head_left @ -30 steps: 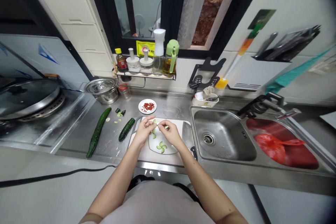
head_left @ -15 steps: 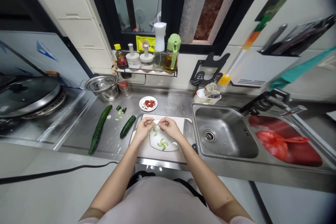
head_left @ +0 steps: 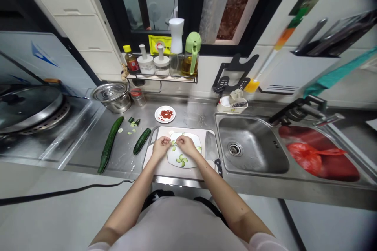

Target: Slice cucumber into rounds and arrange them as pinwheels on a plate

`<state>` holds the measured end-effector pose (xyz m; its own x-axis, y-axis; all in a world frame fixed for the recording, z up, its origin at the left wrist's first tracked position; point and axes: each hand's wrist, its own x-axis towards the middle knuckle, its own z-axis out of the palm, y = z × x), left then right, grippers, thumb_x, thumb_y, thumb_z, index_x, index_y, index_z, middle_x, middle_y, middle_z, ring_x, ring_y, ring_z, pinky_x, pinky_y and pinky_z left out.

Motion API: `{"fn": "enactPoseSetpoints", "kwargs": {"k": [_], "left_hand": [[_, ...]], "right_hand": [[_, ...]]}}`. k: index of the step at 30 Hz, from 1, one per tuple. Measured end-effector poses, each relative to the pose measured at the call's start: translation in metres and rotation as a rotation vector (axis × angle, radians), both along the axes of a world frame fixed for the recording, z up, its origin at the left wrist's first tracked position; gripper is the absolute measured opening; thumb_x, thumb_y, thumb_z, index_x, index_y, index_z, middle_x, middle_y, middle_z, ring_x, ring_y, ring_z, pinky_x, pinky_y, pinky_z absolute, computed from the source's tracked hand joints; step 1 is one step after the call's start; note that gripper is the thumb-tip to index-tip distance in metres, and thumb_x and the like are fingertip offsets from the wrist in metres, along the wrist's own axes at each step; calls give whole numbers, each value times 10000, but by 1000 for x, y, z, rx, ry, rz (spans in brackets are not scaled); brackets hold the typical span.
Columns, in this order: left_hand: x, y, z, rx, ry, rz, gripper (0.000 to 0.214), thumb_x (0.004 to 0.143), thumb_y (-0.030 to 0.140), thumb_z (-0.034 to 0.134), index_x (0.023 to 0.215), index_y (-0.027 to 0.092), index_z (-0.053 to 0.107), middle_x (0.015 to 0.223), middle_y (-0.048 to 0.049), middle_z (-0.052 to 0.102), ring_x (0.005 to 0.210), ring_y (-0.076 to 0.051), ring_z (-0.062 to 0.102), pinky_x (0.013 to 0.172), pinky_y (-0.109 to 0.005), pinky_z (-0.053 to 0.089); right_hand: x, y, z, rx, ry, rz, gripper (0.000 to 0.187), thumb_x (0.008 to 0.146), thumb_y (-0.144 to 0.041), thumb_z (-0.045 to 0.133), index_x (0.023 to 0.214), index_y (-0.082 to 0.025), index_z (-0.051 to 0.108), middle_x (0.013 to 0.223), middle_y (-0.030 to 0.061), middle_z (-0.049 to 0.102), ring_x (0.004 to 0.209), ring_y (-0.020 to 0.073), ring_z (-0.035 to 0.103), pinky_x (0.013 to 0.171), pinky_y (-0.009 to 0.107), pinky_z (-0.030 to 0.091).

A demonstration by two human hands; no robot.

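A white plate (head_left: 191,162) rests on a cutting board (head_left: 157,168). On its near part, curved cucumber slices (head_left: 182,160) form a small pinwheel; another slice (head_left: 199,148) lies at the right rim. At the plate's far left, my left hand (head_left: 161,146) pinches a small cucumber slice (head_left: 173,148) at its fingertips. From the other side my right hand (head_left: 186,144) meets the same little group of slices, thumb and fingers closed; its fingers partly hide what they grip. A knife (head_left: 211,147) lies along the board's right side.
Left of the board lie a short cucumber piece (head_left: 142,141), a long cucumber (head_left: 110,145) and several scraps (head_left: 132,124). A small plate of red bits (head_left: 165,114) stands behind the board. The sink (head_left: 253,145) is on the right, the lidded pot (head_left: 113,97) at back left.
Both hands have moved slightly down toward the plate's surface, over the far-left slices. The view has shifted a little, and the slice at the right rim now shows.
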<state>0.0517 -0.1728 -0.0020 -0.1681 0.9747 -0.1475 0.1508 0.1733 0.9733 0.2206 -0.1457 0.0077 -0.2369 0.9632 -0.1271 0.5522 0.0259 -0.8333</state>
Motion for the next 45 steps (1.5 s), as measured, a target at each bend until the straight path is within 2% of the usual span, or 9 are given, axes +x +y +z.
{"fn": "enactPoseSetpoints", "kwargs": {"k": [4, 9, 19, 25, 30, 36, 45], "left_hand": [[0, -3, -7, -25, 198, -25, 151, 650, 243, 681, 783, 175, 659, 628, 36, 583, 579, -101, 525, 607, -214, 407], [-1, -7, -5, -46, 408, -59, 146, 702, 229, 666, 845, 199, 674, 680, 28, 633, 637, -114, 566, 621, -210, 381], [4, -10, 6, -68, 630, -140, 144, 766, 242, 649, 903, 212, 685, 807, 3, 681, 688, -129, 577, 631, -227, 353], [6, -11, 9, -30, 763, -179, 127, 812, 257, 625, 910, 215, 694, 918, -37, 681, 854, -175, 601, 724, -256, 395], [7, -13, 9, -38, 807, -185, 160, 825, 264, 619, 951, 216, 705, 993, -55, 656, 926, -194, 602, 791, -279, 427], [2, -11, 8, -26, 769, -175, 181, 805, 256, 636, 966, 217, 709, 1025, -59, 644, 998, -215, 597, 866, -303, 438], [3, -8, 4, -24, 779, -200, 177, 800, 209, 622, 953, 212, 712, 984, -64, 637, 978, -217, 593, 873, -310, 437]], "right_hand": [[-7, -2, -1, -15, -132, 12, 128, 790, -183, 551, 809, -188, 677, 694, -10, 626, 644, 118, 534, 607, 199, 363], [-11, -3, -1, -25, -196, 7, 110, 810, -183, 580, 841, -190, 686, 718, -7, 635, 638, 109, 521, 581, 198, 321], [-13, -4, 4, -45, -303, 29, 148, 847, -154, 561, 915, -195, 687, 815, 14, 676, 729, 120, 567, 630, 198, 341], [-14, -6, 8, -8, -449, 82, 187, 901, -186, 507, 964, -197, 683, 942, 45, 691, 828, 141, 595, 658, 217, 342], [-17, -7, 8, 24, -515, 107, 209, 926, -205, 478, 990, -195, 677, 1025, 81, 667, 932, 179, 584, 690, 247, 346], [-17, -10, 6, 59, -550, 109, 224, 940, -223, 470, 1091, -206, 634, 1080, 79, 635, 984, 194, 558, 705, 258, 348], [-18, -10, 3, 63, -552, 125, 225, 961, -227, 437, 1006, -198, 656, 1054, 83, 621, 963, 184, 543, 684, 253, 334]]}}
